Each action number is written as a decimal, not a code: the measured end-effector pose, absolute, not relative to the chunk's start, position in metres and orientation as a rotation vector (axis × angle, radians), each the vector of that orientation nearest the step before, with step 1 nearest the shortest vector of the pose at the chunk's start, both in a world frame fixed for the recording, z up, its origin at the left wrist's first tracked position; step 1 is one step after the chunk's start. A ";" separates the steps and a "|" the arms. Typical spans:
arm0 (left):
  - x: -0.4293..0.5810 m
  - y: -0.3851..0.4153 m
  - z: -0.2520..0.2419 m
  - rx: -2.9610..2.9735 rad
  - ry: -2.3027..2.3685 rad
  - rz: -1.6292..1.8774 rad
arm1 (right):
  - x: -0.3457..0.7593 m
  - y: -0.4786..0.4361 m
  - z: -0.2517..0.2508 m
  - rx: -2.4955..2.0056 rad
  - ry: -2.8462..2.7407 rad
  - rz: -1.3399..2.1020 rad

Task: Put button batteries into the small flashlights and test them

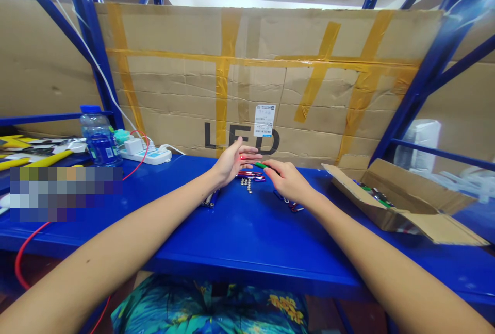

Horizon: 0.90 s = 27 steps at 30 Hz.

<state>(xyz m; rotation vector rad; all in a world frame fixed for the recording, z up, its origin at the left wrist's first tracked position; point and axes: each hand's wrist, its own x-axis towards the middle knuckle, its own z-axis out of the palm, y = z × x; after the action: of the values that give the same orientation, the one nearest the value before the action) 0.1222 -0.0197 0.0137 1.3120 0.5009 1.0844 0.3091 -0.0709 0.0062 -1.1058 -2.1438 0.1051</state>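
A water bottle [99, 138] and power strip [146, 153] stand at the left. The left hand [232, 161] is spread flat, a red light spot on its palm, cast by the green laser pointer [266, 167] pinched in the right hand [288, 182]. Button cells [246, 184] and more pointers [250, 175] lie beneath, still unchecked; further pointers fill the cardboard box [402, 202].

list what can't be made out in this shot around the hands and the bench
- Right hand grips a green pen-like light; the hand hides most of it.
- Small round metal pieces: too small to identify.
- Pixelated patch on the left hides what lies there.
- Cardboard box: contents mostly hidden by its flaps.
- Sticker: print too small to read.
- Left hand: red glow on the palm.
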 end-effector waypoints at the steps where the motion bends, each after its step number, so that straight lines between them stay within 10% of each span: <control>1: 0.122 -0.020 0.014 1.314 0.502 1.082 | 0.309 -0.071 0.007 -1.099 -2.143 0.111; 27: 0.118 -0.008 0.001 2.143 0.777 0.975 | 0.308 -0.054 -0.002 -1.196 -2.235 0.095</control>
<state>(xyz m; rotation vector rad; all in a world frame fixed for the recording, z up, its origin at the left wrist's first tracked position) 0.1178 -0.0081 0.0011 2.1431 0.7766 0.9748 0.3082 -0.0538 -0.0017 -1.1956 -2.2347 0.0951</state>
